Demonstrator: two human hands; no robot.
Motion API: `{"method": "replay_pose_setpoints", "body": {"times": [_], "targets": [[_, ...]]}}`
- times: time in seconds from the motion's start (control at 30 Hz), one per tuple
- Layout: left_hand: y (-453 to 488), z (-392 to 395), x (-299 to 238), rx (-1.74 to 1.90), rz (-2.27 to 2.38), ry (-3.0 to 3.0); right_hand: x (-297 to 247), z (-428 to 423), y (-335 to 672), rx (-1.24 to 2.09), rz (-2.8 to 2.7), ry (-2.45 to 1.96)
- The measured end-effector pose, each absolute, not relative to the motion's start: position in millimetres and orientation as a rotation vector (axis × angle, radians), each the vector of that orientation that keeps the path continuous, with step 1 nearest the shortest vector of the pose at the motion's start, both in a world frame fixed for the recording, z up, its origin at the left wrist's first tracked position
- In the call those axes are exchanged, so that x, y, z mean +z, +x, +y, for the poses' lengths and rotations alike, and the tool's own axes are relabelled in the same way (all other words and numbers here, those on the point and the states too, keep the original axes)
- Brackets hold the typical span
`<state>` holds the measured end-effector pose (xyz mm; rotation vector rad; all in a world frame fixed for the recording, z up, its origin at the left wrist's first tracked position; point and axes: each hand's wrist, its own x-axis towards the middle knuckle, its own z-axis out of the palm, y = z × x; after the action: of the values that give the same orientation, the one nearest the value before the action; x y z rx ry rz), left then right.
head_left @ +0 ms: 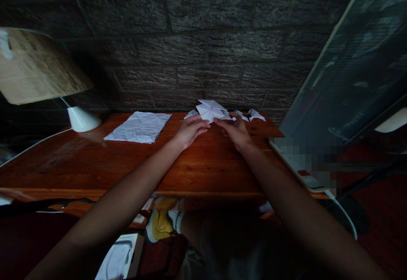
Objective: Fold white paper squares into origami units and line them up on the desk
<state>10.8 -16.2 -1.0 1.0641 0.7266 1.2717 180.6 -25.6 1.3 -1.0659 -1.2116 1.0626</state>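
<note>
A folded white paper piece (210, 110) with creases radiating from its middle is held up at the far edge of the wooden table (127, 165). My left hand (190, 130) pinches its lower left edge. My right hand (235, 130) pinches its lower right edge. Both arms reach forward over the table. Two small folded paper pieces (251, 115) lie just right of the held one, near the wall.
A creased white sheet (140, 126) lies flat at the back left. A lamp with a white base (83, 119) and tan shade (32, 65) stands at left. A white power strip (299, 169) lies along the right edge. A brick wall is behind.
</note>
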Motion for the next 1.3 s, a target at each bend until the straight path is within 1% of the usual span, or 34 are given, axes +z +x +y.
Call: {"method": "replay_pose_setpoints", "body": {"times": [0.07,0.17,0.57,0.87,1.13,1.3], "targets": [[10.7,-15.8,-1.1,1.270,0.727,1.041,5.8,-29.5,180.0,1.225,-1.143,-1.032],[11.1,-16.5,-1.8,1.240,0.725,1.045,9.4,-33.2,179.4,1.307,-1.172,-1.000],[15.3,-20.1,-3.0,1.210,0.752,1.063,0.7,-25.9,177.9,1.045,-1.290,-1.060],[16.7,-21.6,-3.0,1.199,0.790,1.117,-4.2,-23.6,178.1,0.972,-1.364,-1.065],[15.8,-17.7,-4.6,1.304,0.832,1.085,-2.6,-26.6,178.3,0.930,-1.461,-1.086],[14.3,-13.6,-4.9,1.307,0.803,1.097,-3.1,-27.2,177.0,0.935,-1.469,-1.044]]}}
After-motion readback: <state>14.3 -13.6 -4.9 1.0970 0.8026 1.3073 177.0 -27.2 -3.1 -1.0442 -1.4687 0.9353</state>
